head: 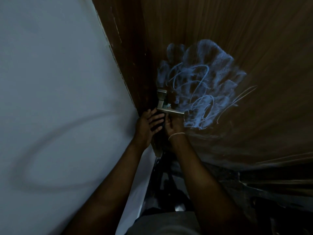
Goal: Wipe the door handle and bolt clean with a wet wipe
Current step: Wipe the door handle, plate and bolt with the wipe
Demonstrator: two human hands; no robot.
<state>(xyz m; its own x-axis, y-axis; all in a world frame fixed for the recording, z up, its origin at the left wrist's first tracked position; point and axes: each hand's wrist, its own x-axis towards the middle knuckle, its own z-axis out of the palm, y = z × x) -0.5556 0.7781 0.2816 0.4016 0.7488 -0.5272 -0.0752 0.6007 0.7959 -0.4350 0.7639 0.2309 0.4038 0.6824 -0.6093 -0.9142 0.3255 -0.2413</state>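
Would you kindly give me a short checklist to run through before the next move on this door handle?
1. Reach to the door handle: ok, it sits just above both hands.
2. Holding the wet wipe: cannot tell, none shows in the left hand or the right hand.
3. Finding the bolt: cannot tell, the area round the handle is too dark.
4. Enough light to see dirt: not ok, the scene is dim.
5. The bracelet away from the lever: ok, it sits on the right wrist, below it.
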